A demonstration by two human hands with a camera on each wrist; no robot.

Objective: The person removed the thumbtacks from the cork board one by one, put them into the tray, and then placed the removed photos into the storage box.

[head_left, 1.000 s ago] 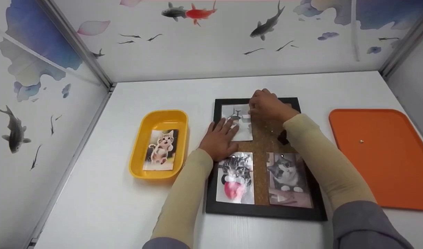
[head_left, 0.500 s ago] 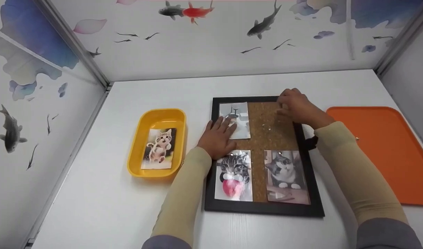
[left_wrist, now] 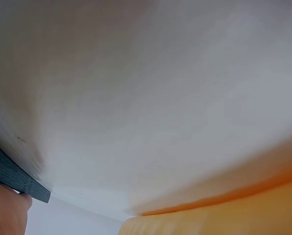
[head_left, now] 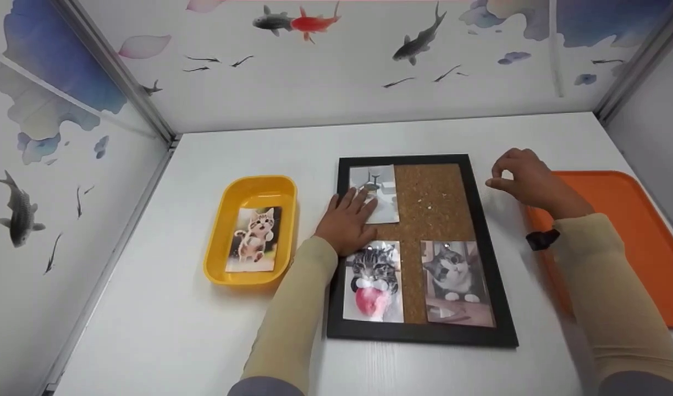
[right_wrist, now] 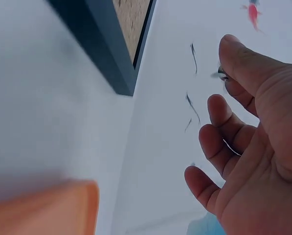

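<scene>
My left hand (head_left: 347, 223) lies flat with spread fingers over the lower left of the upper-left photo (head_left: 386, 201) and the left border of the black-framed corkboard (head_left: 430, 187). My right hand (head_left: 526, 179) is in the air between the board and the orange tray. In the right wrist view its thumb and forefinger pinch a small shiny thumbtack (right_wrist: 223, 74), partly hidden; the other fingers are loosely bent. Two cat photos lie on the lower cork, the left one (head_left: 372, 286) and the right one (head_left: 458, 286), each with a small shiny tack at its top edge.
A yellow tray (head_left: 215, 242) at left holds a kitten photo (head_left: 254, 239). At right lies a flat orange tray (head_left: 617, 203), partly covered by my right arm. Small white specks (head_left: 429, 208) show on the upper-right cork. Patterned walls (head_left: 336, 82) enclose the white table.
My right hand has moved right, from the upper-left photo's right edge across the board's upper right and off it, uncovering the cork there. The left hand has stayed in place.
</scene>
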